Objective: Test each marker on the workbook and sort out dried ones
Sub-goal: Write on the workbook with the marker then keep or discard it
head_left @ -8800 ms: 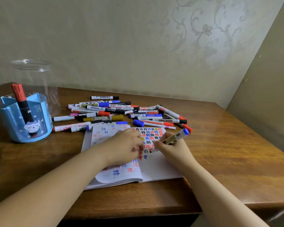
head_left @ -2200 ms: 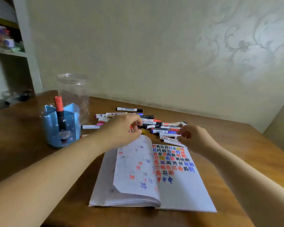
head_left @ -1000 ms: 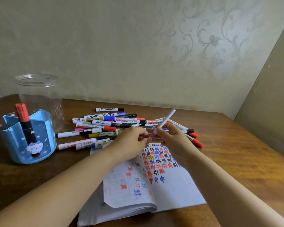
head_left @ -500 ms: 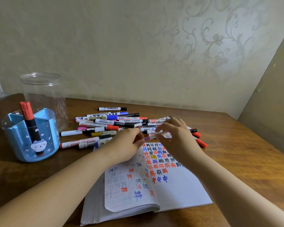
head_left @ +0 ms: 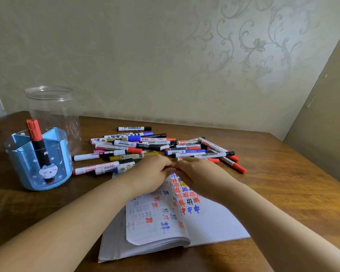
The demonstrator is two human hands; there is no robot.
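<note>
My left hand [head_left: 151, 173] and my right hand [head_left: 200, 175] meet fingertip to fingertip over the top edge of the open workbook [head_left: 214, 226]. Their fingers are curled and pinch a thin white marker that is almost wholly hidden between them. The right page carries rows of blue, red, black and yellow test marks. The left page curls up under my left wrist. Behind the hands lies a loose pile of markers [head_left: 155, 146] with several red, blue and black caps.
A blue divided pen holder [head_left: 24, 163] stands at the left with one red-capped black marker [head_left: 34, 132] upright in it. A clear plastic jar [head_left: 51, 107] stands behind it. The wooden table [head_left: 283, 183] meets the wall at the back and right.
The thin white marker that stuck up from my right hand a second ago has come down and is now hidden between both hands. Both hands have sunk onto the workbook's top edge.
</note>
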